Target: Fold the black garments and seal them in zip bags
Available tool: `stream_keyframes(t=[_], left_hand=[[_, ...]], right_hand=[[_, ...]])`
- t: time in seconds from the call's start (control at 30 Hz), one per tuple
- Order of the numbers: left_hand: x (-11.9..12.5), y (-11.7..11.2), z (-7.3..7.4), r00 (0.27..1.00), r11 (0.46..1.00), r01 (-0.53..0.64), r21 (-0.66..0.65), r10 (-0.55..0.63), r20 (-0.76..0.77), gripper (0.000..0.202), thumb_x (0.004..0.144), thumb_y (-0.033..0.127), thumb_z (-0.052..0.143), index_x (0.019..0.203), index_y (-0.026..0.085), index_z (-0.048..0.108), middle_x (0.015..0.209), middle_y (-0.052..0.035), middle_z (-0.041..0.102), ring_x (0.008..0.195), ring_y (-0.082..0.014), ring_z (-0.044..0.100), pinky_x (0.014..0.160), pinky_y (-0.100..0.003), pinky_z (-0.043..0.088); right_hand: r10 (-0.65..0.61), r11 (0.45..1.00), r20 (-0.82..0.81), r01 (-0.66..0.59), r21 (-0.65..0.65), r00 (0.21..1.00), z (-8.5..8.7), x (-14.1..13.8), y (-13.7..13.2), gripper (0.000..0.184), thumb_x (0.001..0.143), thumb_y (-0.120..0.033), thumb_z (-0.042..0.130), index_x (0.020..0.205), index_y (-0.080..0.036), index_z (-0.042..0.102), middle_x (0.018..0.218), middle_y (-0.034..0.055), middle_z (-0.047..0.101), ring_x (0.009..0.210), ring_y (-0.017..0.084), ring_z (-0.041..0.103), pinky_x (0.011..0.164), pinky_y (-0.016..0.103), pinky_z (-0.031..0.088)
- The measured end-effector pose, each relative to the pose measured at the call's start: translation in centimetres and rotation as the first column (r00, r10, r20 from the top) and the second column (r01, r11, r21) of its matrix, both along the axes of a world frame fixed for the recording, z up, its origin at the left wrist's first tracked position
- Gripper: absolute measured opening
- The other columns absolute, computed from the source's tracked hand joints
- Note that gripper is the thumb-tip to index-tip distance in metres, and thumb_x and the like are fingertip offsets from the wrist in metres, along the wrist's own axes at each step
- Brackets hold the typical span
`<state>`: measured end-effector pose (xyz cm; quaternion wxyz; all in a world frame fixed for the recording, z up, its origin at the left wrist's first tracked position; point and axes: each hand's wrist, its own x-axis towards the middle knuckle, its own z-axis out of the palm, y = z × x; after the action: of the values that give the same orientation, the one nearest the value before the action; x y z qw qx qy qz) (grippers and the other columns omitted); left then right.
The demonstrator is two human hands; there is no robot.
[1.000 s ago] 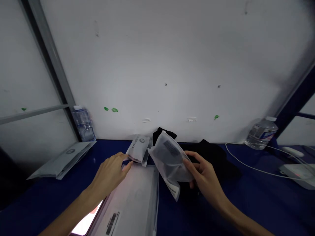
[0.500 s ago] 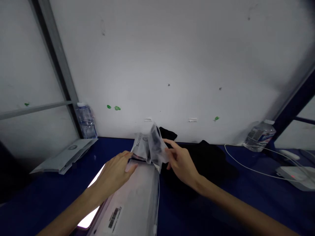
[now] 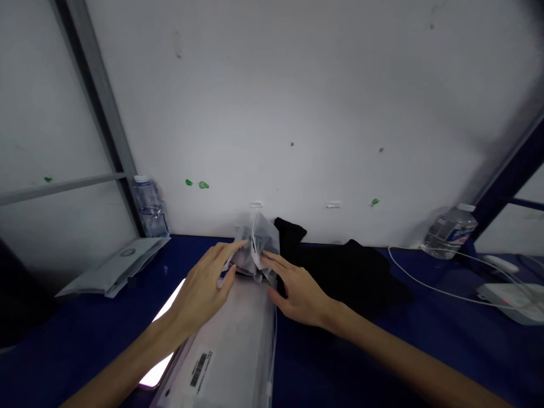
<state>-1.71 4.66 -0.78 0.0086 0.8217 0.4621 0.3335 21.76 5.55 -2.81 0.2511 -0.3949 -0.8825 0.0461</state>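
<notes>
A small frosted plastic bag (image 3: 266, 235) with dark printing stands crumpled at the far end of a larger translucent zip bag (image 3: 240, 328), which bears a barcode label (image 3: 200, 368). My left hand (image 3: 208, 283) is open at the small bag's left side, fingertips against it and thumb apart. From the right, the stretched fingers of my right hand (image 3: 300, 292) press on the small bag's flap; its thumb is apart below. What lies inside the bags is too blurred to name. Under my left forearm a phone (image 3: 159, 368) shows a bright screen.
Black cloth (image 3: 348, 277) lies right of the bags. Flat frosted bags (image 3: 117, 266) are stacked at left beside a water bottle (image 3: 149, 209). Another bottle (image 3: 450, 232), a white cable (image 3: 419, 286) and a white device (image 3: 510, 300) sit at right. A white wall (image 3: 297, 102) rises behind.
My right hand has moved left, carrying the small bag's raised flap over with it, and its fingers have straightened. My left hand has shifted slightly up and right onto the bag.
</notes>
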Motion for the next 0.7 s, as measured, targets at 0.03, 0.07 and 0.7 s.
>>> stream_keyframes(t=[0.03,0.07,0.7], left_hand=[[0.2,-0.2,0.1,0.998,0.998,0.059,-0.011,-0.059,0.001,0.049,0.099,0.015,0.041,0.144,0.031,0.039,0.128,-0.0057,0.058,0.117,-0.0233,0.056,0.1,-0.042,0.047],[0.3,-0.3,0.1,0.994,0.993,0.112,-0.03,-0.112,-0.008,0.052,0.098,0.012,0.038,0.146,0.033,0.039,0.128,-0.0051,0.058,0.116,-0.0227,0.057,0.1,-0.042,0.047],[0.5,-0.5,-0.9,0.979,0.973,0.18,-0.148,-0.192,-0.071,0.069,0.082,-0.002,0.036,0.139,0.035,0.047,0.133,0.0004,0.063,0.125,-0.0242,0.056,0.114,-0.062,0.03]], right_hand=[[0.019,1.0,0.021,-0.019,-0.005,1.0,-0.2,0.4,0.0,0.058,0.091,-0.022,0.052,0.148,-0.02,0.04,0.157,0.0116,0.039,0.124,0.03,0.059,0.095,0.047,0.053],[0.039,0.999,0.042,-0.038,-0.012,0.998,-0.4,0.8,-0.1,0.061,0.091,-0.017,0.049,0.151,-0.02,0.036,0.158,0.0109,0.035,0.12,0.028,0.061,0.094,0.047,0.054],[-0.366,0.919,-0.062,0.35,-0.18,0.929,-0.8,3.3,7.0,0.04,0.096,-0.02,0.058,0.135,-0.018,0.052,0.123,0.0119,0.063,0.106,0.026,0.064,0.091,0.046,0.053]])
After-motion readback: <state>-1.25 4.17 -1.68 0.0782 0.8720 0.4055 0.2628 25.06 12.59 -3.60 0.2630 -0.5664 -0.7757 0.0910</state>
